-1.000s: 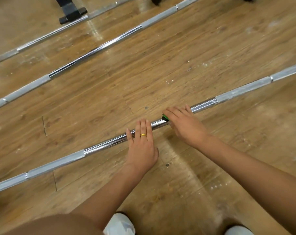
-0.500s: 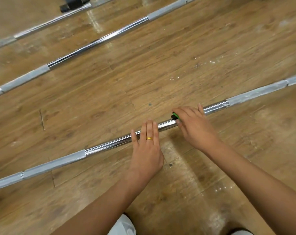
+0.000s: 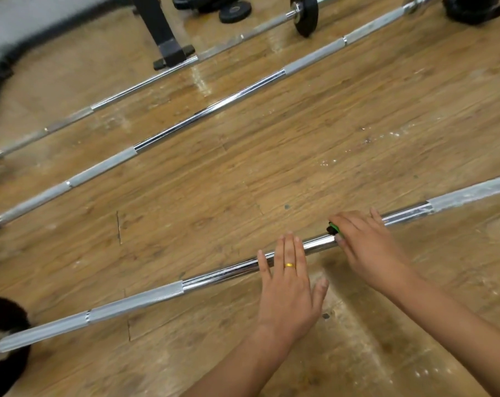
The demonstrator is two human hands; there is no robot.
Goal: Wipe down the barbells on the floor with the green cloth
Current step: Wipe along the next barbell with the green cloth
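Note:
The nearest barbell [image 3: 220,275] lies slantwise across the wooden floor, chrome in the middle with grey knurled sections. My left hand [image 3: 289,285] rests flat on its chrome shaft with straight fingers and a gold ring. To the right, my right hand [image 3: 366,247] covers the shaft and presses the green cloth [image 3: 334,228] onto it; only a small green edge shows by the fingertips. A second barbell [image 3: 214,106] and a third barbell [image 3: 145,84] lie parallel farther away.
A black rack foot [image 3: 168,50] stands on the far bar's line. Black weight plates [image 3: 234,12] lie at the top, and one plate [image 3: 307,12] sits on the far bar. A dark round object [image 3: 2,325] is at the lower left.
Both hands have slid a little to the right along the nearest bar. The view has tilted up, bringing in the rack foot, plates and the third bar.

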